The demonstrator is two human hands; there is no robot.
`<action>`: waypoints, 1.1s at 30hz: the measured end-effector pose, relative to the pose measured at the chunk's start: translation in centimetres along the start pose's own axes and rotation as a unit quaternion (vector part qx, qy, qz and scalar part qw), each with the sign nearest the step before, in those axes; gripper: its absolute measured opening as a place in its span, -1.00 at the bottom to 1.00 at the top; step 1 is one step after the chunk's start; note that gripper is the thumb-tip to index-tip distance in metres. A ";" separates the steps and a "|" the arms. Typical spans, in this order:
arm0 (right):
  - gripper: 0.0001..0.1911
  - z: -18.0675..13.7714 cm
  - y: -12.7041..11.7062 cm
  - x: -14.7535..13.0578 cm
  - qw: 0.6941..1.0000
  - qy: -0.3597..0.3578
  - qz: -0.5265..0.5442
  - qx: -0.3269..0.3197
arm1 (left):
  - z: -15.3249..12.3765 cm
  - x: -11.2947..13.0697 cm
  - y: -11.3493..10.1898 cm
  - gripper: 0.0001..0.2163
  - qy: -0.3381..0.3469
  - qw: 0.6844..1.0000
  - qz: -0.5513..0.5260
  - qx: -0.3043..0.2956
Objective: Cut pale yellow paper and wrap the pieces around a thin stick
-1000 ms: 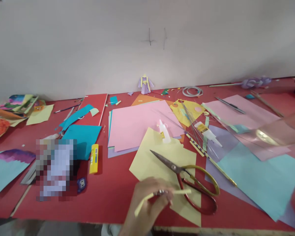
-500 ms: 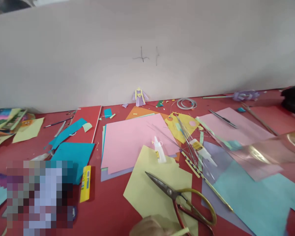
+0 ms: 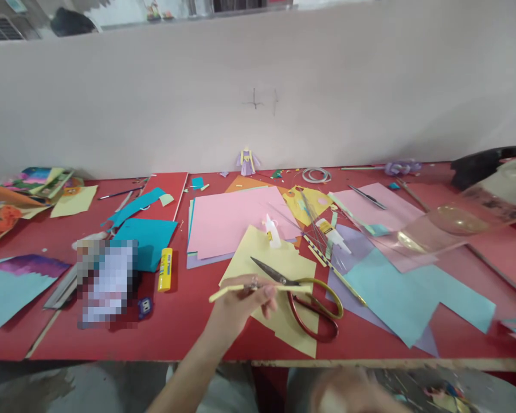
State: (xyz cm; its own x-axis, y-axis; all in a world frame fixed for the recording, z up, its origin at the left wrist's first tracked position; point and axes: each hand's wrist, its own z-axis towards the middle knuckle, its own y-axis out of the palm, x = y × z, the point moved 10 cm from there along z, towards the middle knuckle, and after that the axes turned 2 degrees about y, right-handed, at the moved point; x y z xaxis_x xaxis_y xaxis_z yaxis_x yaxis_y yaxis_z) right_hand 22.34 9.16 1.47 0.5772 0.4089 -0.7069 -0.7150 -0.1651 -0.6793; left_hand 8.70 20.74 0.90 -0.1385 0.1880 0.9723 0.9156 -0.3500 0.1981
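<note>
My left hand [image 3: 243, 304] is closed around a thin pale yellow paper stick [image 3: 223, 292], which lies nearly level across the fingers and sticks out on both sides. Under and beside that hand are large scissors [image 3: 285, 282] with one yellowish and one red handle, resting on a sheet of pale yellow paper [image 3: 245, 252]. At the bottom edge of the view my right hand [image 3: 348, 393] is smeared by motion, below the table edge. Its fingers cannot be made out. A white glue bottle [image 3: 273, 233] lies at the top of the yellow sheet.
Pink sheets [image 3: 232, 218] are stacked behind. A yellow glue stick [image 3: 165, 269] and a small purple item [image 3: 145, 308] lie left. Wires, another glue bottle [image 3: 333, 235] and light blue paper [image 3: 391, 292] lie right. A small paper dress figure [image 3: 246, 162] leans against the wall.
The view has shifted back, showing the table's front edge. My left hand has come up into view with the pale yellow stick, over the scissors. My blurred right hand has appeared at the bottom.
</note>
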 end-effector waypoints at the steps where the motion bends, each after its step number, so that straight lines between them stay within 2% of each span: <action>1: -0.75 1.5 -1.5 0.8 0.999 0.007 0.017 0.038 | 0.8 0.6 0.1 -0.72 0.004 1.000 0.010 -0.009; 2: -0.70 3.1 -3.4 1.8 0.994 0.024 0.034 0.099 | 1.7 1.2 0.2 -0.74 0.012 1.000 0.016 -0.014; 3: -0.73 3.8 -6.6 3.7 0.964 0.076 0.083 0.242 | 2.6 1.5 0.4 -0.74 0.015 0.999 0.023 -0.024; 4: -0.76 4.5 -8.6 4.9 0.929 0.096 0.121 0.335 | 3.5 1.8 0.3 -0.74 0.023 0.999 0.030 -0.023; 5: -0.78 5.7 -9.4 5.7 0.910 0.102 0.149 0.372 | 4.3 1.7 0.5 -0.74 0.026 0.998 0.042 -0.035; 9: -0.68 12.2 -6.9 6.6 0.948 0.109 0.177 0.241 | 6.9 0.4 -0.4 -0.70 0.040 0.999 0.024 -0.013; 11: -0.68 13.5 -5.5 6.9 0.956 0.117 0.177 0.204 | 7.5 -0.3 -0.9 -0.70 0.047 0.999 0.012 0.001; 13: -0.68 14.1 -4.5 7.1 0.961 0.125 0.166 0.181 | 7.9 -1.2 -0.8 -0.68 0.035 0.999 0.023 -0.011; 18: -0.78 15.3 -3.9 6.3 0.971 0.102 0.141 0.166 | 8.5 -1.8 -0.8 -0.67 0.038 0.999 0.026 -0.026; 24: -0.76 16.0 -3.1 6.2 0.976 0.093 0.090 0.177 | 8.4 -2.0 -1.6 -0.65 0.043 0.999 0.029 -0.015; 28: -0.75 15.6 -2.7 6.3 0.981 0.096 0.052 0.159 | 8.1 -1.9 -1.1 -0.63 0.032 0.999 0.023 -0.033; 33: -0.77 15.1 -3.3 6.1 0.983 0.077 0.050 0.160 | 7.6 -1.2 -0.1 -0.65 0.055 0.995 0.036 -0.068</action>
State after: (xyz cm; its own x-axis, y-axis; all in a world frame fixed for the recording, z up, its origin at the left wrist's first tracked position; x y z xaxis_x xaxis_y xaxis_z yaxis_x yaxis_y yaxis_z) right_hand 22.32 25.73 2.35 0.5325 0.2597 -0.8056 -0.8448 0.1040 -0.5249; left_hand 11.66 27.49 -1.24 -0.1211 0.0581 0.9909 0.8662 -0.4814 0.1341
